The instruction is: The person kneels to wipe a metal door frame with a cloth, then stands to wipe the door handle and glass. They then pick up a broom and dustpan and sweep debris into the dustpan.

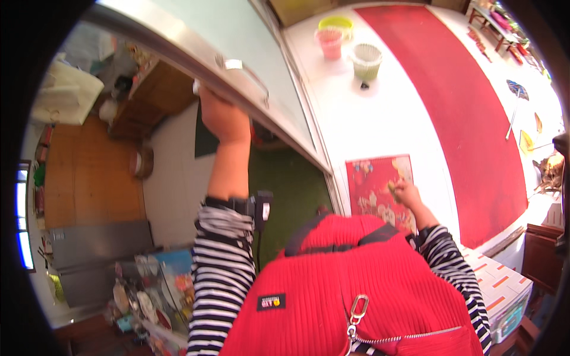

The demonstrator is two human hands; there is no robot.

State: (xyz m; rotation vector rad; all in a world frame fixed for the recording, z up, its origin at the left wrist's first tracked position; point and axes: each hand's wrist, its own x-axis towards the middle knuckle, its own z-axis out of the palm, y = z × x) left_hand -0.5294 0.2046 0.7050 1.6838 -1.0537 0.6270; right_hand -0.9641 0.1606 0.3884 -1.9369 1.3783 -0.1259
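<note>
A sliding or swinging glass door with a pale metal frame (196, 49) and a curved handle (254, 78) crosses the upper left. My left hand (225, 113) is raised against the frame's inner side. Its fingers are mostly hidden, and a bit of something white (196, 86) shows at their tips. On the other side, my right hand (405, 193) is closed around a small yellowish-green thing (392, 187), too blurred to name. That hand is above a red patterned doormat (369, 178).
A red carpet strip (449, 111) runs over the pale floor beyond the door. Pink (330, 42), yellow-green (336, 22) and grey-green baskets (366, 60) stand there. Indoors are a wooden cabinet (153, 95), a grey fridge (102, 244) and a cluttered glass table. A patterned box (503, 285) stands at lower right.
</note>
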